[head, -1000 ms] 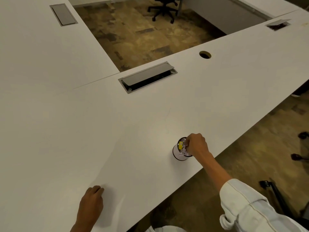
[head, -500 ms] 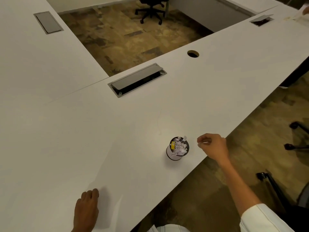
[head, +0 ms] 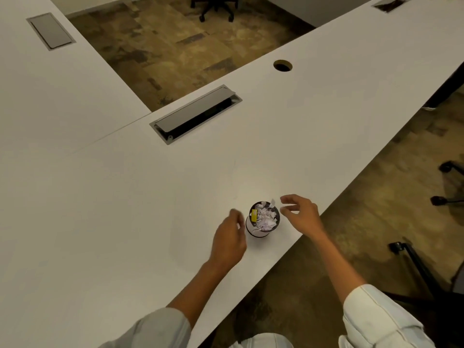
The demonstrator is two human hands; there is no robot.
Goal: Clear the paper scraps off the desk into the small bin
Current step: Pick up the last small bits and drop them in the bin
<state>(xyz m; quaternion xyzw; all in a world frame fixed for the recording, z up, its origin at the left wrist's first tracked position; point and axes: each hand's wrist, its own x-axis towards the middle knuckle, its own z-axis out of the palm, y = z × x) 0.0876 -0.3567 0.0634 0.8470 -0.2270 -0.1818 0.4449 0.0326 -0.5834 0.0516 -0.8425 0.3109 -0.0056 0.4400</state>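
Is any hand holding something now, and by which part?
Nothing is held. The left hand and right hand are open on either side of the small bin, not touching it.

A half-open cable hatch (head: 195, 114), a grommet hole (head: 282, 65), an office chair (head: 216, 7) beyond.

No text, label or number can be read — the yellow scrap (head: 254, 215) between the hands shows no legible print.

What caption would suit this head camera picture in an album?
Two open hands, left hand and right hand, flank a small bin heaped with paper scraps.
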